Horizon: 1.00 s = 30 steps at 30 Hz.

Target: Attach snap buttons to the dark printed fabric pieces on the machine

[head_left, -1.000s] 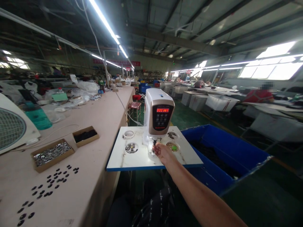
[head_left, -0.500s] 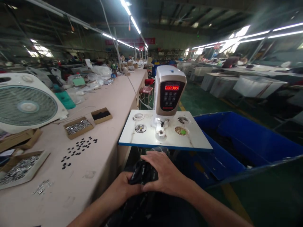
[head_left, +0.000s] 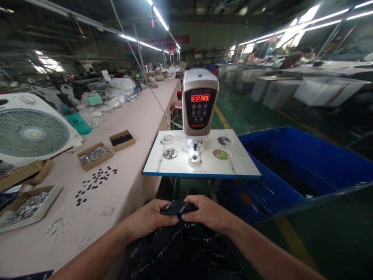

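Observation:
My left hand [head_left: 153, 217] and my right hand [head_left: 204, 212] are closed on a piece of black fabric [head_left: 179, 247] with small white lettering. Both thumbs lie on top and nearly meet, and a fold of the cloth is gripped between the two hands. The rest of the fabric hangs down over my lap; its full shape is hidden. Straight ahead, beyond the hands, a white and bronze snap-fastening machine [head_left: 201, 107] shows a red 000389. Its white plate [head_left: 201, 169] has round cups with small metal parts, one with brass pieces and a green bit. The hands are apart from it.
On the pink table [head_left: 125, 171] at left are a box fan [head_left: 33, 130], an open box of silver parts [head_left: 94, 155], a box of black parts [head_left: 122, 140], a larger tray [head_left: 29, 208] and scattered black discs [head_left: 96, 179]. A blue bin [head_left: 291, 155] stands right.
My right hand has come down from above the fabric to grip it opposite the left. The fold is now spread between both hands, lower and nearer to me. The view has shifted slightly.

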Tool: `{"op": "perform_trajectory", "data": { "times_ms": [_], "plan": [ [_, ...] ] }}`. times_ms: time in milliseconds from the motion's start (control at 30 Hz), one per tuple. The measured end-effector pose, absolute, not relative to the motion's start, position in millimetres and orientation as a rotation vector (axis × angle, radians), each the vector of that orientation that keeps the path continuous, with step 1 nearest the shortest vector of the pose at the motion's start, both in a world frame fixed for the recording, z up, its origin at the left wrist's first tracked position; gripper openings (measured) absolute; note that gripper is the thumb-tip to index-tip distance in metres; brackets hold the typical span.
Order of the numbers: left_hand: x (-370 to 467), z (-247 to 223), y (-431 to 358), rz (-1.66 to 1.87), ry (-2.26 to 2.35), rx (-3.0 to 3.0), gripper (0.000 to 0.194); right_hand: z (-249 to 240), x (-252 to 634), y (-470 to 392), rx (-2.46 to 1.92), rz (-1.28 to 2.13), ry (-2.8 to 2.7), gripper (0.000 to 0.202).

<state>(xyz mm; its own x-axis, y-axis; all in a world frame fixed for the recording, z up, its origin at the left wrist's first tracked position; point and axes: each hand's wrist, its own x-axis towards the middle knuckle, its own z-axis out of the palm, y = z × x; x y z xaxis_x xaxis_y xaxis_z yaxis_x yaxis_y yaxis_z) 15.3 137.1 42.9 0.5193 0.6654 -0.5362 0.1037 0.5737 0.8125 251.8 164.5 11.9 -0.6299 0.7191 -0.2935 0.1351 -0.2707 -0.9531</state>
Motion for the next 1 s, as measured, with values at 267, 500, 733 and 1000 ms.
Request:
{"op": "perform_trajectory", "data": {
  "times_ms": [267, 500, 733, 1000],
  "plan": [
    [41, 43, 148, 0.383, 0.933, 0.828, 0.041, 3, 269, 164, -0.995, 2.194, -1.415, 0.042],
    [54, 38, 174, 0.347, 0.940, 0.911, 0.045, -1, 284, 179, -0.947, 2.155, -1.324, 0.035],
    [78, 20, 221, 0.494, 0.982, 0.840, 0.048, -5, 289, 214, -1.072, 2.035, -0.976, 0.037],
    [99, -2, 280, 0.484, 1.055, 0.919, 0.051, -18, 298, 267, -1.409, 1.516, -1.371, 0.041]
  ]
}}
